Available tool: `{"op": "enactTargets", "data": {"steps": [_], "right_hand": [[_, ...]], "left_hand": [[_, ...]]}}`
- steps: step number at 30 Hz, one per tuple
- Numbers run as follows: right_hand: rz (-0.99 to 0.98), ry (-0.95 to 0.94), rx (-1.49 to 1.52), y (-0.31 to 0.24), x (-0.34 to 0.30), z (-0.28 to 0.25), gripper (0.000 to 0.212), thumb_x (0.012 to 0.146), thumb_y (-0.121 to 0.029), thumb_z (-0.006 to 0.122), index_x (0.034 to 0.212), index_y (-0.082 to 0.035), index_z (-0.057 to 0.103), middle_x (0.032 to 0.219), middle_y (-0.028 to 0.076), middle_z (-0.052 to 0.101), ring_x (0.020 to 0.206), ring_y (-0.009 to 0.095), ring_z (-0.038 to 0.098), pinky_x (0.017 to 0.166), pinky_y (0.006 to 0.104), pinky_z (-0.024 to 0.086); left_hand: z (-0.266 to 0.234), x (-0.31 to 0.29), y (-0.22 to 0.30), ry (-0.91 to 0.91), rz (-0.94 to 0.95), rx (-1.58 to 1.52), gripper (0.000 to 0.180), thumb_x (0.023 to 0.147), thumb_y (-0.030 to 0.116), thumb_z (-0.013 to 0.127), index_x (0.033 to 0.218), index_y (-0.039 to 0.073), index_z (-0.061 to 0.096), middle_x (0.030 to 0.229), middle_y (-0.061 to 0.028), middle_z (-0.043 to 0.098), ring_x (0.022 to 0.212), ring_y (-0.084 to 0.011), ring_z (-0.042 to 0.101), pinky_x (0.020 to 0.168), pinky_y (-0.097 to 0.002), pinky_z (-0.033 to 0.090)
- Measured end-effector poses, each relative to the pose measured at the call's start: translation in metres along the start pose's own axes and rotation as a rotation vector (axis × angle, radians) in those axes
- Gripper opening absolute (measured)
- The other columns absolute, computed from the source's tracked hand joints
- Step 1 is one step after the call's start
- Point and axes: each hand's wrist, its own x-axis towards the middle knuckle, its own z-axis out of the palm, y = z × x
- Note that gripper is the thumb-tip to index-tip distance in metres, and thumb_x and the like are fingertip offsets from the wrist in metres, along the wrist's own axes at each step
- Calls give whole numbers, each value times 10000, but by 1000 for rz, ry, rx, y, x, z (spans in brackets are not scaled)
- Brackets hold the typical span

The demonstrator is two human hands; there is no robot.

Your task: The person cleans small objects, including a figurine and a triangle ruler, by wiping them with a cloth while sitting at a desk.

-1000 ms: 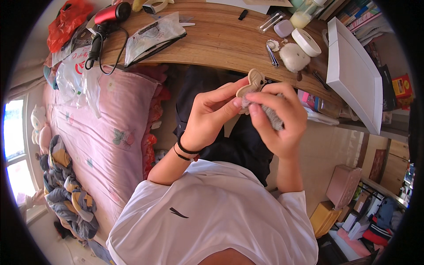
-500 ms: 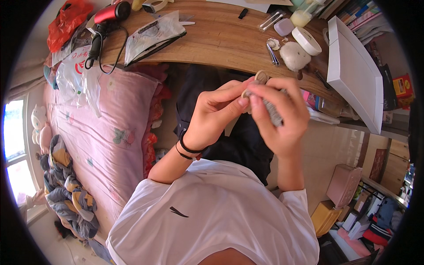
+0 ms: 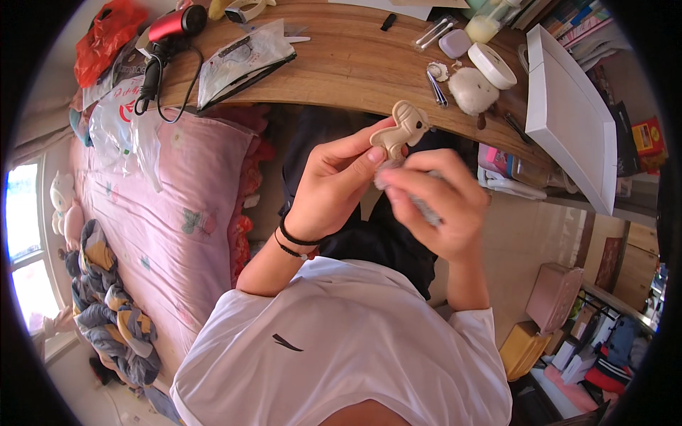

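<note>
My left hand [image 3: 332, 183], with a black band [image 3: 295, 238] and a beaded bracelet round its wrist, pinches a small beige animal-shaped figure [image 3: 403, 129]. Its flat, moulded face with a dark eye is turned up toward me, just off the desk's front edge. My right hand [image 3: 449, 202] is closed on a soft grey cloth-like piece [image 3: 426, 211], partly hidden by the fingers. Part of that grey piece is at the figure's lower end; blur hides whether it touches. The fingers of the right hand are smeared by motion.
On the wooden desk [image 3: 334, 64] are a white fluffy pouch [image 3: 474, 91], nail clippers [image 3: 437, 89], a white round lid [image 3: 492, 66], cotton swabs [image 3: 433, 33] and a clear zip bag [image 3: 245, 64]. A red hair dryer [image 3: 177, 25] lies left. A white box lid [image 3: 568, 121] stands right.
The beige figure has turned from nearly edge-on to face up, rising a little above my left fingers. My right hand has drawn slightly down, toward me, with the grey piece.
</note>
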Motion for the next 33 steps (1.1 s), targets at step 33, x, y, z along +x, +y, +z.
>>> {"op": "enactTargets", "data": {"steps": [33], "right_hand": [[73,165,-324,20,-16,2,309,709,22,775,999,-67,720,910,72,587,735,230,603,586,335,497]], "left_hand": [[-4,5,8,245,28,179,218,1013,149,506,1095,-52,530,1096,-189,659,992,-247,680,823,-338,594]]}}
